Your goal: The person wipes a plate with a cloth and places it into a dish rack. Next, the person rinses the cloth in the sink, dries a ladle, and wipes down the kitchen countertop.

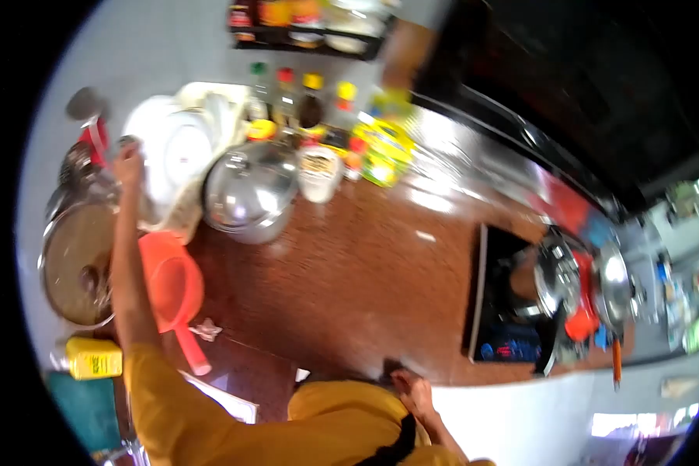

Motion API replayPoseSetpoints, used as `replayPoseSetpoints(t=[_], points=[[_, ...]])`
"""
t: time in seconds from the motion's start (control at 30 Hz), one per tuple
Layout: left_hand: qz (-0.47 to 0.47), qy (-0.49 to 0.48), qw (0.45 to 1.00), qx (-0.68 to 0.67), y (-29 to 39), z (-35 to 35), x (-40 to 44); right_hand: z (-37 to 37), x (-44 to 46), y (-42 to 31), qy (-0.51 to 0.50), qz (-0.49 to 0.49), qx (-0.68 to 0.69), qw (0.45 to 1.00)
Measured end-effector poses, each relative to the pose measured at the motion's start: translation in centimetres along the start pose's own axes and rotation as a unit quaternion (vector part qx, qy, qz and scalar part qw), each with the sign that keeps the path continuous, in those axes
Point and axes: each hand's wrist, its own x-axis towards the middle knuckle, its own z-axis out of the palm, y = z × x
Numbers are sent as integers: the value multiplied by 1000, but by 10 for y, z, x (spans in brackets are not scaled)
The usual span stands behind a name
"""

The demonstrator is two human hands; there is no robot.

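Observation:
At the far left, my left arm reaches forward over the counter. My left hand (128, 163) looks closed beside the white plates (182, 151) in the dish rack (224, 92); a small dark thing shows at its fingertips, too blurred to name. Below that arm lies a red-orange plastic dipper (172, 283) with its handle pointing toward me. My right hand (414, 392) is low at the counter's front edge, close to my body. Its fingers are curled near something dark, and what they hold, if anything, is hidden.
A lidded steel pot (252, 190) stands by the rack, near sauce bottles (311, 101) and a white tub (319, 172). Left are a large round lid (79, 264) and a yellow bottle (95, 359). Right, an induction cooker (499, 311) sits near a pan (558, 272).

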Motion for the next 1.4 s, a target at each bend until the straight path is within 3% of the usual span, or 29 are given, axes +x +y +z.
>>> replayPoseSetpoints(t=[0.03, 0.1, 0.17, 0.3, 0.4, 0.5, 0.57, 0.63, 0.67, 0.7, 0.73, 0.83, 0.97, 1.1, 1.23, 1.37, 1.4], points=[[-44, -14, 988, 147, 102, -38, -52, -4, -3, -3, -10, 8, 3, 1000], [61, 29, 982, 177, 20, -32, -23, -3, -11, 14, -21, 0, 8, 1000], [83, -55, 994, -43, -29, -41, -9, -14, -18, 16, -10, -45, -1, 999], [21, -127, 966, -224, 21, -105, -85, -23, -34, 52, -41, -101, -13, 994], [-21, -198, 953, -230, 99, -171, -190, -39, -46, 81, -95, -135, -32, 986], [7, -233, 960, -155, 194, -227, -318, -59, -54, 97, -123, -198, -19, 972], [-79, -348, 924, -136, 251, -263, -397, -61, -59, 107, -153, -206, -6, 967], [-111, -432, 829, -338, 259, -286, -463, -59, -60, 108, -228, -184, 16, 956], [-174, -455, 837, -251, 251, -294, -491, -51, -62, 111, -253, -185, 19, 949], [-163, -471, 844, -201, 252, -309, -524, -41, -63, 115, -277, -187, 18, 942], [-193, -475, 831, -218, 236, -323, -557, -33, -64, 110, -308, -200, 9, 930], [-287, -396, 832, -262, 200, -363, -659, -7, -70, 99, -375, -252, -6, 892], [-412, -249, 862, -156, 187, -442, -756, 34, -92, 50, -437, -339, -48, 832], [-540, -65, 800, -251, 180, -530, -828, 92, -137, 6, -467, -457, -77, 753], [-552, 78, 798, -227, 167, -611, -898, 159, -226, -41, -534, -500, -80, 677], [-596, 217, 751, -183, 149, -683, -959, 210, -303, -77, -532, -584, -103, 605], [-602, 239, 742, -173, 146, -697, -965, 213, -314, -96, -516, -579, -105, 623]])
